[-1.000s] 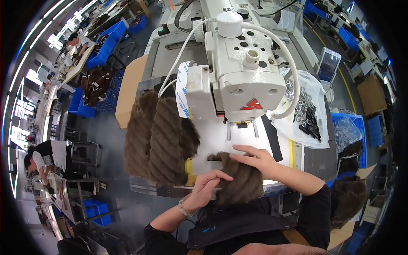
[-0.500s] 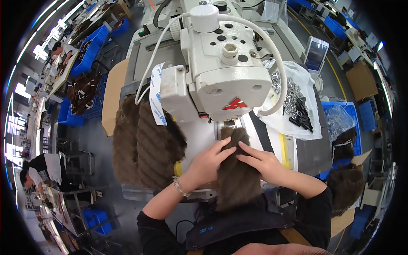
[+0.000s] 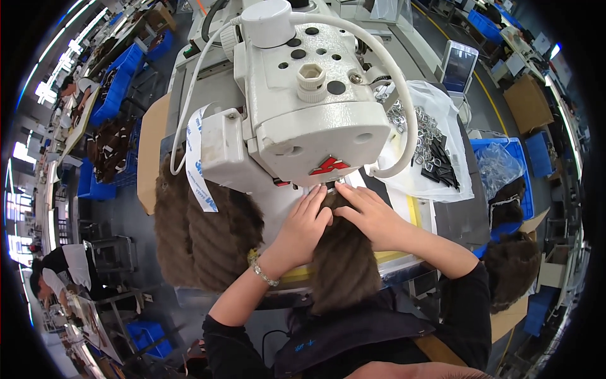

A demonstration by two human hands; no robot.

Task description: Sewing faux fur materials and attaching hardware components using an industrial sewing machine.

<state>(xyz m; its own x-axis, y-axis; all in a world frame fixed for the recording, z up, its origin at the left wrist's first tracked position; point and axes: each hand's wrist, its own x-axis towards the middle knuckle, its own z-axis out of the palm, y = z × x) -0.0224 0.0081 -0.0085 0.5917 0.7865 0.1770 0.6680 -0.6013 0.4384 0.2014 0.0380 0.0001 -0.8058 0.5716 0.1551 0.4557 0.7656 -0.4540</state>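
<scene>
A strip of brown fur (image 3: 346,271) hangs over the table's front edge toward my lap. Its far end lies beneath the head of a white industrial sewing machine (image 3: 322,136). My left hand (image 3: 302,228) grips the strip's left side, thumb bent and fingers stretched toward the needle area. From the other side my right hand (image 3: 377,222) holds the same far end, its index fingertip close to the machine. A small dark piece shows between the fingertips, partly hidden by them. More brown fur pieces (image 3: 208,237) lie in a pile left of my left hand.
Right of the machine, a white plastic bag (image 3: 457,145) carries metal rings and black straps. A screen (image 3: 459,66) stands behind it. Blue bins (image 3: 524,170) and another fur pile (image 3: 512,268) are at the right. A loose white printed strip (image 3: 197,161) hangs from the machine; co-workers sit far left.
Both hands have moved forward along the fur to its far end, right below the machine head. My view has shifted, so the machine appears farther left.
</scene>
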